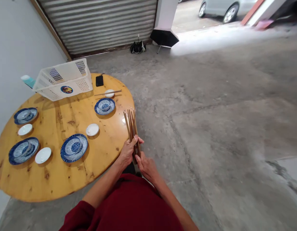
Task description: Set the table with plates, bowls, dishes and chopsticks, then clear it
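Several brown chopsticks (132, 123) are bunched together in front of my body, just off the table's right edge. My left hand (128, 150) is closed round the middle of the bunch, thumb on top. Lower down, my right hand (145, 163) grips the same chopsticks near their bottom ends. The tips fan apart slightly at the top. Nearest to my hands on the table are a small white dish (92, 129) and a blue-patterned plate (64, 150) with a glass bowl on it. A pair of chopsticks (103, 93) rests across another white dish (109, 91) farther off.
The oval wooden table (66, 128) carries more blue-patterned plates (104, 110), white dishes (43, 155), a white plastic basket (64, 85) and a black phone (99, 81). Beyond stand a metal shutter (100, 25) and an open black umbrella (164, 38) on the concrete floor (211, 112).
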Demonstrator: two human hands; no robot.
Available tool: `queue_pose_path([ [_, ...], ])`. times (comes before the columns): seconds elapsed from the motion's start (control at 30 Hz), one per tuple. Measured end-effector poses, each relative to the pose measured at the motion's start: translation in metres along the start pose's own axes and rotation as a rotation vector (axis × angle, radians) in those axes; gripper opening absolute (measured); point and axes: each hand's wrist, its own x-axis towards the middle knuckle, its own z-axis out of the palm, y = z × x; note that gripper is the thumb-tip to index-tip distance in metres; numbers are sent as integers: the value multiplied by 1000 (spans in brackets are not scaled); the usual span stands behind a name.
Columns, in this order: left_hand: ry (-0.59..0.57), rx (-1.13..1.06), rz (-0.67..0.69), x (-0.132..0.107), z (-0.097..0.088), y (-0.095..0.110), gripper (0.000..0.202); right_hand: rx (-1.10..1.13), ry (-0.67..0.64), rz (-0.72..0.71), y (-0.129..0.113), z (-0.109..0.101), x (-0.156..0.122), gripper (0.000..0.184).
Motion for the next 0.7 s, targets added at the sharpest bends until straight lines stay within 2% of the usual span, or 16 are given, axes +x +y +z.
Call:
queue_pose_path([
  [0.13,-19,-153,-97,21,10,2,61,175,88,-45,9,-11,13,48],
  [0.2,13,-188,-67,38,15,4,63,354,107,-23,14,-15,23,48],
  [0.27,55,-191,-2,58,22,7,63,675,67,78,18,-18,37,52],
  [0.37,109,-154,98,90,36,12,62,1249,-59,336,23,-22,67,56],
  [0.43,131,-108,151,110,46,14,60,1436,-89,465,25,-26,92,54],
  [0.57,160,-15,188,143,58,21,50,1375,-59,497,28,-40,147,48],
  [0.7,177,8,221,170,54,32,45,1285,-66,558,25,-54,198,49],
])
